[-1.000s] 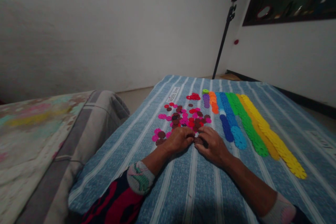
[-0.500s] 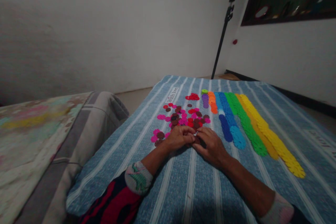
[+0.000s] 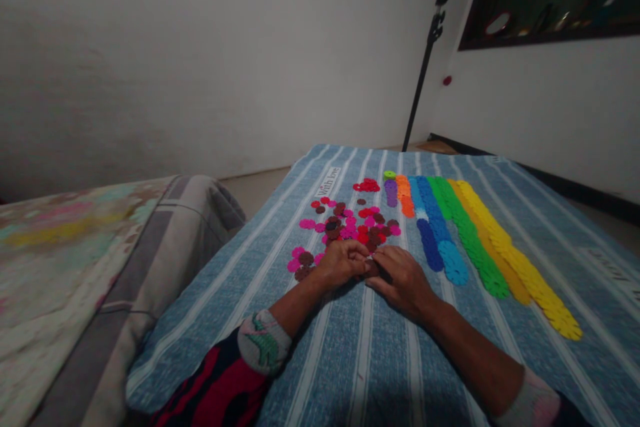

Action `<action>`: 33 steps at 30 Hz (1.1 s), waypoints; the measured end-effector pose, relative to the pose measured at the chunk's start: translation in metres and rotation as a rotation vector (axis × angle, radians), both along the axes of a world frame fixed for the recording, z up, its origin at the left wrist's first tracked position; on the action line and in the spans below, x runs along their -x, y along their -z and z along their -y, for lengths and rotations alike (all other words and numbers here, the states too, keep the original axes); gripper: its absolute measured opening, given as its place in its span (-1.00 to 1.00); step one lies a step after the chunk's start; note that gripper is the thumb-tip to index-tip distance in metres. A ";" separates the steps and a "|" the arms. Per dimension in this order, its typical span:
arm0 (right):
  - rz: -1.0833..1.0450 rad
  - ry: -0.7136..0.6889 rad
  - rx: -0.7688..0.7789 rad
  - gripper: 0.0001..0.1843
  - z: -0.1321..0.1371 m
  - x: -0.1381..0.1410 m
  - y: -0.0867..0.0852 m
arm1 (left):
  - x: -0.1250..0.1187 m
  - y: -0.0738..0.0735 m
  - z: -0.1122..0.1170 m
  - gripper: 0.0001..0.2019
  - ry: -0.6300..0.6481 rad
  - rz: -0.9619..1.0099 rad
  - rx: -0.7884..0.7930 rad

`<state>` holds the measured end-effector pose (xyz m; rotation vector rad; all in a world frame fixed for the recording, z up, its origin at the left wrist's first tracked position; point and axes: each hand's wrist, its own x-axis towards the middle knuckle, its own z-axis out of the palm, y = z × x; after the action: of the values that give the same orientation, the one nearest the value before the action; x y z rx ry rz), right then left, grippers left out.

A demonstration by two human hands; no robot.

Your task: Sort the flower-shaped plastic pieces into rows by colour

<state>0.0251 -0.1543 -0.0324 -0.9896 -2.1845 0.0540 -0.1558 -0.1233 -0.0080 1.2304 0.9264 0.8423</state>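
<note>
My left hand (image 3: 344, 261) and my right hand (image 3: 403, 275) meet at the near edge of a loose heap of small round plastic discs. Between their fingertips is a brown disc (image 3: 371, 269), partly hidden by the fingers; both hands pinch it. Just beyond lie mixed pink discs (image 3: 349, 229), red discs (image 3: 363, 235) and more brown discs (image 3: 333, 227). Some pink and brown ones rest left of my left wrist.
Right of my hands, overlapping discs form rows: purple (image 3: 391, 192), orange (image 3: 405, 196), dark blue (image 3: 430, 247), green (image 3: 470, 240) and yellow (image 3: 520, 260). A red cluster (image 3: 367, 185) lies farther back. Striped blue cloth (image 3: 320, 353) covers the table; a black stand (image 3: 420, 87) rises behind.
My right hand's fingers have shifted slightly, and the brown disc between the hands shows more plainly. The heap and rows look the same.
</note>
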 end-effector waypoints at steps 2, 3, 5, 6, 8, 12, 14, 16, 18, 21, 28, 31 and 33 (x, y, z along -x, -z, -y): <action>0.010 0.016 -0.006 -0.82 -0.001 -0.001 0.000 | 0.000 -0.003 0.001 -0.68 -0.020 -0.023 0.009; 0.015 0.024 -0.011 -0.83 -0.001 -0.002 0.000 | 0.000 -0.003 0.001 -0.69 -0.019 -0.033 0.005; 0.029 0.032 -0.021 -0.87 -0.001 -0.003 0.001 | 0.001 -0.004 0.000 -0.71 -0.011 -0.052 -0.013; 0.036 0.032 -0.024 -0.88 -0.002 -0.003 0.001 | 0.001 -0.004 0.000 -0.72 -0.007 -0.062 -0.020; 0.043 0.031 -0.030 -0.89 -0.002 -0.002 0.001 | 0.002 -0.003 -0.001 -0.72 0.001 -0.077 -0.031; 0.042 0.037 -0.039 -0.86 -0.001 -0.001 0.001 | 0.002 -0.001 -0.001 -0.71 0.005 -0.075 -0.055; 0.045 0.040 -0.041 -0.86 -0.001 0.000 0.001 | 0.002 0.000 -0.001 -0.71 -0.004 -0.064 -0.066; 0.043 0.041 -0.043 -0.86 -0.002 0.000 0.001 | 0.002 0.001 0.000 -0.71 -0.009 -0.056 -0.070; 0.045 0.042 -0.041 -0.86 -0.002 -0.001 0.002 | 0.001 0.001 0.000 -0.72 -0.014 -0.060 -0.067; 0.049 0.044 -0.038 -0.85 -0.002 -0.001 0.002 | 0.001 0.001 0.001 -0.74 -0.018 -0.068 -0.063; 0.040 0.056 -0.043 -0.85 -0.001 0.001 0.002 | 0.001 -0.001 0.001 -0.78 -0.009 -0.048 -0.082; 0.035 0.056 -0.048 -0.85 -0.002 0.000 0.003 | 0.000 0.000 0.002 -0.77 -0.001 -0.031 -0.092; 0.027 0.052 -0.050 -0.85 -0.002 0.000 0.004 | 0.000 0.002 0.002 -0.76 -0.004 -0.019 -0.097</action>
<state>0.0254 -0.1520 -0.0361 -1.0244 -2.1727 -0.0381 -0.1560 -0.1248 -0.0097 1.3223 0.9122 0.8891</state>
